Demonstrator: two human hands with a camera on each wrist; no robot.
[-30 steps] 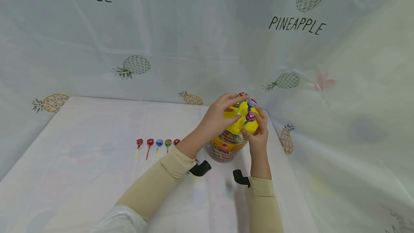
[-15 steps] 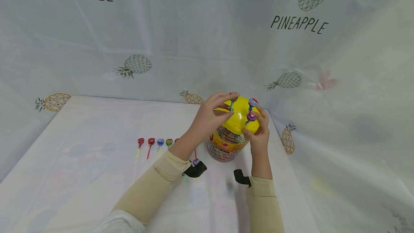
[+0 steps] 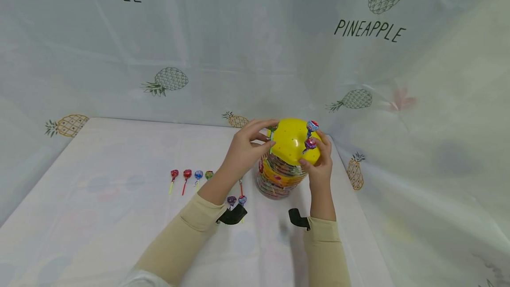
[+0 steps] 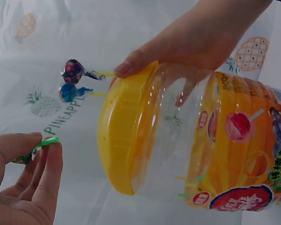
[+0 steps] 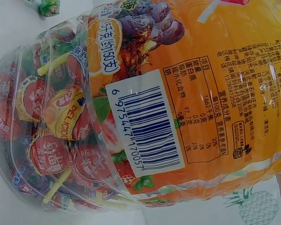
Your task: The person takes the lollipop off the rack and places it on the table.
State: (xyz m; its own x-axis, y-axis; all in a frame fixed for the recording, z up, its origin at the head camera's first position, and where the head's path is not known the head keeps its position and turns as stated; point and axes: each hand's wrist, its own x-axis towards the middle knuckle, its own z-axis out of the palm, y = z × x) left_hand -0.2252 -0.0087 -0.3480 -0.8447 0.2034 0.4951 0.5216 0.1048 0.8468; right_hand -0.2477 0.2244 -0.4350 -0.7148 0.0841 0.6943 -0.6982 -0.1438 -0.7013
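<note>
A clear plastic candy jar (image 3: 276, 185) with an orange label stands under a domed yellow lid (image 3: 291, 138). My right hand (image 3: 321, 163) grips the lid's right side, thumb toward me; in the left wrist view its fingers reach behind the jar's neck. Two lollipops, one blue (image 4: 71, 93) and one purple-red (image 4: 73, 71), stick out of the lid by their yellow sticks. Beside the lid's left edge my left hand (image 3: 245, 147) pinches another lollipop (image 4: 22, 159) by its green stick, apart from the lid in the left wrist view. Wrapped lollipops (image 5: 51, 150) fill the jar's lower part.
A row of lollipops, among them a red one (image 3: 187, 174) and a blue one (image 3: 198, 175), lies on the white table (image 3: 119, 225), left of the jar. More lollipops (image 3: 242, 199) lie partly behind my left wrist. A pineapple-print curtain (image 3: 239, 48) hangs behind.
My left hand has moved left from over the lid to beside its left edge, carrying the green-stick lollipop. The right hand has kept its grip on the lid.
</note>
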